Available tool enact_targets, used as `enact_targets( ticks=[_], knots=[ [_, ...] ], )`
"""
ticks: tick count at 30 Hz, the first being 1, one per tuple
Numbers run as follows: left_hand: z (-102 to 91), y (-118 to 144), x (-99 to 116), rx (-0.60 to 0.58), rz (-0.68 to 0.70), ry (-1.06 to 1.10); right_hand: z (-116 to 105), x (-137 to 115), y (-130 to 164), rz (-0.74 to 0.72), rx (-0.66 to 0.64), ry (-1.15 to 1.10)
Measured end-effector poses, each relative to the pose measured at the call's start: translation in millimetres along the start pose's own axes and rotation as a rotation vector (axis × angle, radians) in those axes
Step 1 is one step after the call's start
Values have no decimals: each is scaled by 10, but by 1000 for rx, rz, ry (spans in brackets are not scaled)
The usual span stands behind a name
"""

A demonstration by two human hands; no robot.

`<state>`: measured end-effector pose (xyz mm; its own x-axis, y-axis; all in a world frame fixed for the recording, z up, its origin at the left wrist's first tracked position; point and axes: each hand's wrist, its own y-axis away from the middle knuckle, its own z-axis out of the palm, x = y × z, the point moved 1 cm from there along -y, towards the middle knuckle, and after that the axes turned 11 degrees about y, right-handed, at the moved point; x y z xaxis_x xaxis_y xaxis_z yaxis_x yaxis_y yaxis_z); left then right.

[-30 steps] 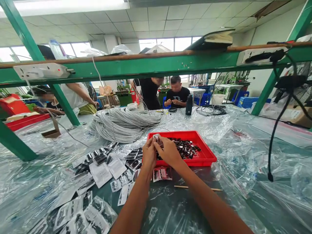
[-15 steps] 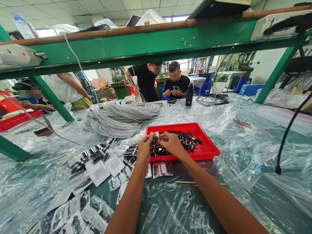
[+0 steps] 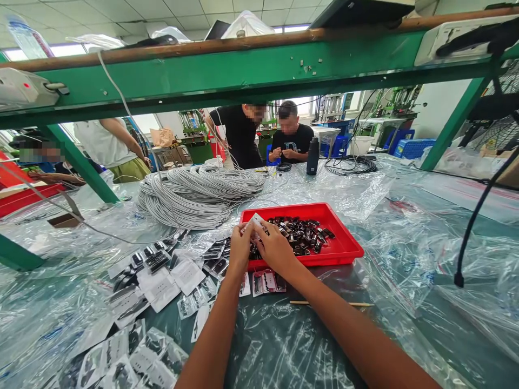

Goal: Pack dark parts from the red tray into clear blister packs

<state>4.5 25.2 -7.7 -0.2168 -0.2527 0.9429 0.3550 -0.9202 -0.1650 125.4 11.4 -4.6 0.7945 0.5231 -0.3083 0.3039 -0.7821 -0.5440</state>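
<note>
Both my hands meet over the left part of a red tray [image 3: 344, 243] that holds many small black parts [image 3: 308, 233]. My left hand [image 3: 240, 246] pinches a small clear plastic packet [image 3: 256, 219] from the left. My right hand [image 3: 275, 246] closes on the same packet from the right, and its fingers cover much of it. What is inside the packet is hidden. Just below the tray's front edge lies a filled packet [image 3: 265, 282]. To the left spread several packets of black parts [image 3: 156, 262] and white-backed packets [image 3: 158, 289].
A big coil of grey cable [image 3: 194, 197] lies behind the tray. A dark bottle [image 3: 312, 156] stands farther back. A green shelf beam [image 3: 227, 70] crosses above the table. A thin wooden stick [image 3: 330, 303] lies in front. Two people in black work across the table.
My right hand has moved left against my left hand, so the packet is now pinched by both and more covered. The packet has tilted. The view has shifted slightly.
</note>
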Motion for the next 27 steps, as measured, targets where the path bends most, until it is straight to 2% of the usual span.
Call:
enact_targets(
  ticks=[7,10,12,15,17,21,25,27],
  knots=[
    [-28,61,49,23,11,-7,-18,-26,8,-55,74,-76],
    [-21,85,68,-9,-17,51,-14,-22,-18,12,95,-189],
    [-14,92,78,-45,-48,88,-14,7,-43,106,93,-320],
    [-6,83,85,-113,-70,85,-29,106,-86,251,32,-572],
    [-7,64,80,-148,-48,36,-52,186,-111,275,-14,-678],
    [-37,14,31,-167,-12,-61,-98,307,-127,226,-65,-670],
    [-72,-2,26,-112,-12,-123,-116,323,-111,182,-93,-613],
    [-63,21,69,-151,2,-164,-125,303,-107,182,-84,-586]
  ],
)
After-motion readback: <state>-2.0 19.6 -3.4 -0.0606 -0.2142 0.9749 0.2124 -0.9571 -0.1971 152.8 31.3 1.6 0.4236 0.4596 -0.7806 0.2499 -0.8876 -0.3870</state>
